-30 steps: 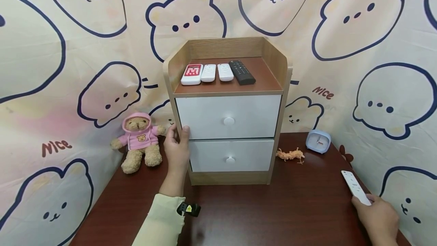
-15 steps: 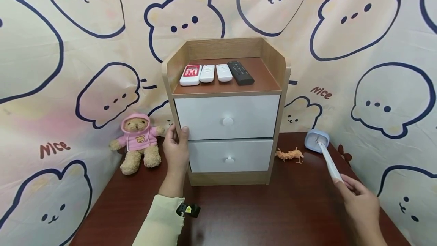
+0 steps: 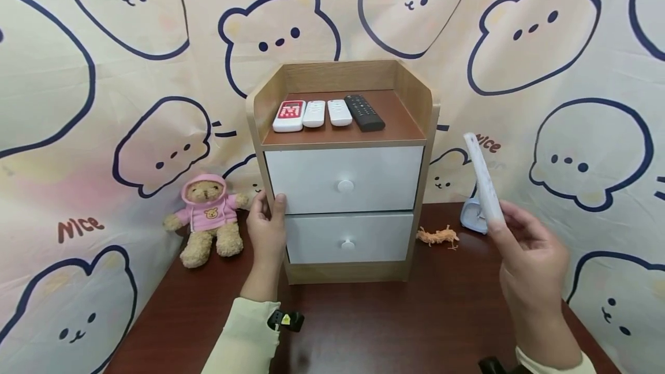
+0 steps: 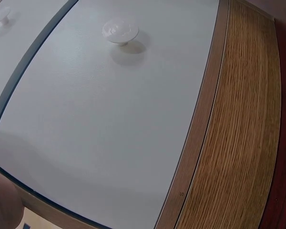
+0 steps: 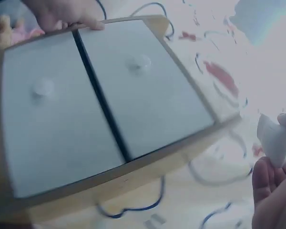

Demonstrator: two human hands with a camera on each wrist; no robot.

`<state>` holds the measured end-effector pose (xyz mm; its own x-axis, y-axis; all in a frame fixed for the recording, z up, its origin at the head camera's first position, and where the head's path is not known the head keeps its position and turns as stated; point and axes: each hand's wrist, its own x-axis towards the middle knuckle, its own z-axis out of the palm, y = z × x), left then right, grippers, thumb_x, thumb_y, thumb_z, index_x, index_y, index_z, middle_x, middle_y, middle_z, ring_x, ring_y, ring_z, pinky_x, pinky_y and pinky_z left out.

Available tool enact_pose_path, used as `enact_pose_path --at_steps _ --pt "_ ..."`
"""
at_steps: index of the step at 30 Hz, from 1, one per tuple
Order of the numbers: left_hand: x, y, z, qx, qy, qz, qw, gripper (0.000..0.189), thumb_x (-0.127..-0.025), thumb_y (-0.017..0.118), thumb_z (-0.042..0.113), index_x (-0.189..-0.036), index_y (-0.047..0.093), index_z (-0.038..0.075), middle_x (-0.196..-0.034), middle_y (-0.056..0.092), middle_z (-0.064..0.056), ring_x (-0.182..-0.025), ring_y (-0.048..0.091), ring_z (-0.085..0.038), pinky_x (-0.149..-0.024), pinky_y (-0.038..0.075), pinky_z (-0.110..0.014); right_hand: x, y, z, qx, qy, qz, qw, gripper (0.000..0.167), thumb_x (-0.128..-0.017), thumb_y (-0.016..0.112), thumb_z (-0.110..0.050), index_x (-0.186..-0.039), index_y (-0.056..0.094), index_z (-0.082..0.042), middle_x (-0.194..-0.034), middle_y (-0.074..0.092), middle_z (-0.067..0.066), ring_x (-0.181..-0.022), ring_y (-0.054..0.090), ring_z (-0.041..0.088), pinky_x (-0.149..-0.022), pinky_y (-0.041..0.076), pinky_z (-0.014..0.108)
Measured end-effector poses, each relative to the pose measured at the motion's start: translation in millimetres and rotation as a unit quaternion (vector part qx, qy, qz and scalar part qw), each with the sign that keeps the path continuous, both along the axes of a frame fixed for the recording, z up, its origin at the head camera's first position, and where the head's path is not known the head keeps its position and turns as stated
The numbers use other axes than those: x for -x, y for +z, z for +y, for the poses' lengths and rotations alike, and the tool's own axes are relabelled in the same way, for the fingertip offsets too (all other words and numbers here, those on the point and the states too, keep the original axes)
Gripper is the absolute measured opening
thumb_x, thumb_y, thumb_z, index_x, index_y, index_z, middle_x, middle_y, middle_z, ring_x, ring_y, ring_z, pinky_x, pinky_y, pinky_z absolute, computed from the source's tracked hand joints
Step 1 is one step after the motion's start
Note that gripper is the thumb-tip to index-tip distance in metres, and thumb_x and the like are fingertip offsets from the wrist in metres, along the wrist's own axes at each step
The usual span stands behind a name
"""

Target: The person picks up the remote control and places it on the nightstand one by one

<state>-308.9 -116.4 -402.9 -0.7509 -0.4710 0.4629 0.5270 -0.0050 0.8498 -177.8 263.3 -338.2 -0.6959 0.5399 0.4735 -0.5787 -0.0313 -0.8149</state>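
My right hand [image 3: 537, 264] grips the lower end of a white remote control [image 3: 483, 180] and holds it up, tilted, to the right of the small cabinet [image 3: 348, 273]. Its narrow edge faces the head camera; the right wrist view shows the remote [image 5: 275, 140] between thumb and fingers. On the cabinet's left front edge my left hand [image 3: 267, 232] holds on, thumb at the front and fingers along the side. Across the cabinet's top shelf lie a white remote with a red face [image 3: 289, 117], two small white remotes [image 3: 314, 114] and a black remote [image 3: 365, 113].
Both white drawers, with round knobs [image 3: 345, 186], are closed. A teddy bear [image 3: 208, 212] in a pink hoodie sits left of the cabinet. An orange stringy object [image 3: 437, 236] and a blue clock [image 3: 473, 216] are on its right. A bear-print cloth [image 3: 587, 154] hangs behind.
My right hand has lifted the white remote from low at the right, moving it up and leftward past the clock and turning it edge-on. My left hand stays on the cabinet.
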Motion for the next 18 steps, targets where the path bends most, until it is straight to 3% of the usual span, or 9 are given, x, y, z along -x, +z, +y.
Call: enact_pose_path --at_steps 3,7,13,18 --pt "0.6 1.4 -0.6 0.001 0.001 0.003 1.0 0.035 -0.105 0.075 0.016 -0.137 0.069 0.002 -0.106 0.071 0.007 -0.098 0.063 -0.008 -0.084 0.051 -0.02 1.7 27.2 -16.8 -0.107 -0.052 0.01 0.9928 0.031 -0.094 0.083 -0.002 -0.124 0.079 0.002 -0.112 0.079 0.007 -0.092 0.068 0.019 -0.084 0.06 0.015" --pt "0.7 3.3 -1.5 0.01 0.003 0.001 0.9999 0.037 -0.106 0.075 0.019 -0.138 0.069 0.003 -0.11 0.072 0.003 -0.1 0.063 -0.009 -0.085 0.051 -0.02 8.3 63.1 -41.5 -0.217 -0.123 -0.003 0.9684 0.034 -0.095 0.086 -0.02 -0.128 0.081 -0.011 -0.123 0.08 0.004 -0.094 0.071 0.011 -0.086 0.057 0.012" --pt "-2.4 4.7 -1.1 0.008 -0.003 -0.012 0.9999 0.039 -0.106 0.074 0.021 -0.14 0.068 0.003 -0.115 0.072 0.001 -0.104 0.064 -0.009 -0.088 0.051 -0.019 32.1 101.0 -72.1 -0.285 -0.144 0.01 0.9477 0.042 -0.094 0.086 -0.033 -0.129 0.081 -0.01 -0.121 0.081 0.006 -0.09 0.075 0.012 -0.076 0.056 0.011" --pt "-3.4 3.2 -0.1 0.003 -0.008 -0.013 0.9999 0.038 -0.107 0.073 0.02 -0.141 0.067 0.003 -0.113 0.072 0.004 -0.104 0.064 -0.009 -0.088 0.051 -0.019 56.2 121.0 -92.4 -0.345 -0.157 0.004 0.9254 0.044 -0.097 0.083 -0.035 -0.127 0.081 -0.004 -0.12 0.081 0.013 -0.095 0.079 0.024 -0.079 0.066 0.034"
